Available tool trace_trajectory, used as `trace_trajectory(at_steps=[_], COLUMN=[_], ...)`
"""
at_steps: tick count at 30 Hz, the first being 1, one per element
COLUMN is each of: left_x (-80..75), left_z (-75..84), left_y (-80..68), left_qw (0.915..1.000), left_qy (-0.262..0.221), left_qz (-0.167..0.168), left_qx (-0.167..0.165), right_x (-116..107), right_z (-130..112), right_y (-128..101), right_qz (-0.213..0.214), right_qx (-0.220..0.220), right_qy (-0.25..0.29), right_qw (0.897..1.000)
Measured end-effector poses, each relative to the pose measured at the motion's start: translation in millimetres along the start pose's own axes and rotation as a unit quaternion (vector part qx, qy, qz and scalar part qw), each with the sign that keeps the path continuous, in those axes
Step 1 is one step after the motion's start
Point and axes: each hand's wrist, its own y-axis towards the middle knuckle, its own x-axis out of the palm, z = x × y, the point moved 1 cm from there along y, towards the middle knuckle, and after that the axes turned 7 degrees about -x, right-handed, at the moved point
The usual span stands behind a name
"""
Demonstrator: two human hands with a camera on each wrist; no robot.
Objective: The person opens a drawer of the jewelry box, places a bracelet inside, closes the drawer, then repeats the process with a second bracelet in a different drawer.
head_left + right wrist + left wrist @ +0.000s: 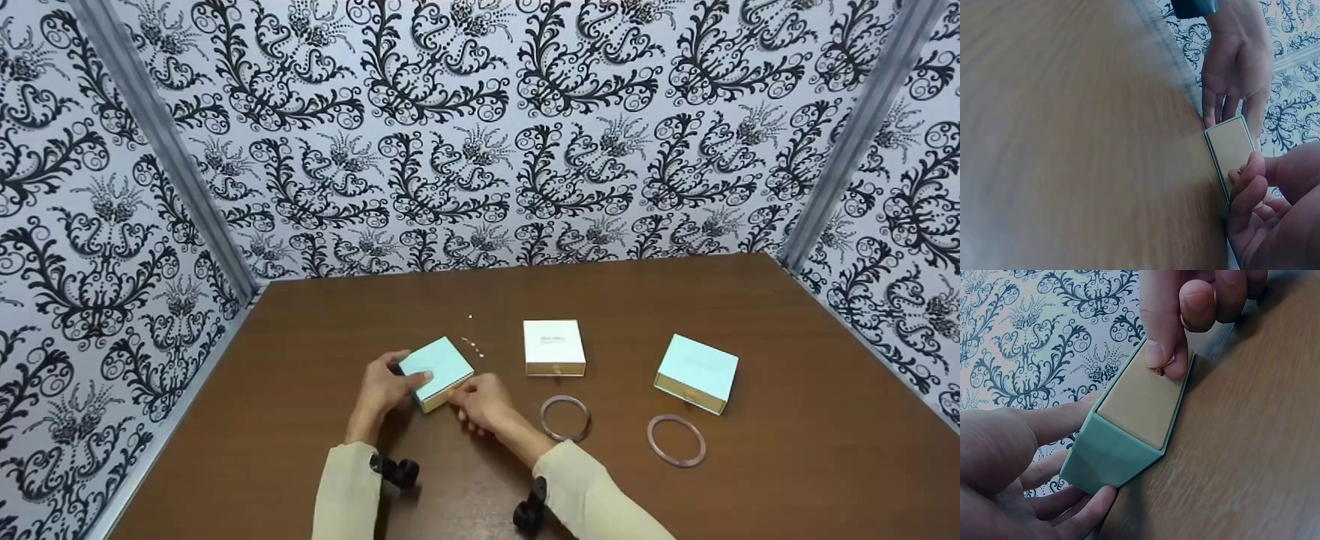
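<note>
1. The tab pinched by the right hand [484,401] was mostly hidden under its fingertips [1154,354].
2. The left hand [384,388] held the teal box [436,372] by its far side, on the desk [315,360].
3. Three boxes and two rings lay there; the white box [554,347] sat beyond the right grip.

The white box [554,346] in the middle of the table [300,420] has some faint gray writing on its lid. The letters are too small and blurry to read. Nothing else shows any words or numbers.
</note>
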Motion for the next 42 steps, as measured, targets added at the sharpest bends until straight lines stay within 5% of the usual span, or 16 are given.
trace_trajectory(at_steps=[29,38,42], left_x=[-1.3,7.0,6.9], left_z=[1.7,13.2,17.9], left_y=[-2.5,-12.1,-15.2], left_qw=[0.9999,0.9984,0.9932], left_qy=[-0.012,0.056,0.106], left_qz=[0.002,0.010,0.032], left_qx=[-0.011,0.001,0.036], right_x=[-1.7,-7.0,-9.5], right_z=[-2.4,-2.4,-5.2], right_y=[2.6,-2.1,-4.2], right_qz=[-0.029,-0.045,-0.057], right_qx=[-0.004,0.010,0.006], right_qy=[-0.013,-0.019,-0.025], right_qw=[0.999,0.999,0.998])
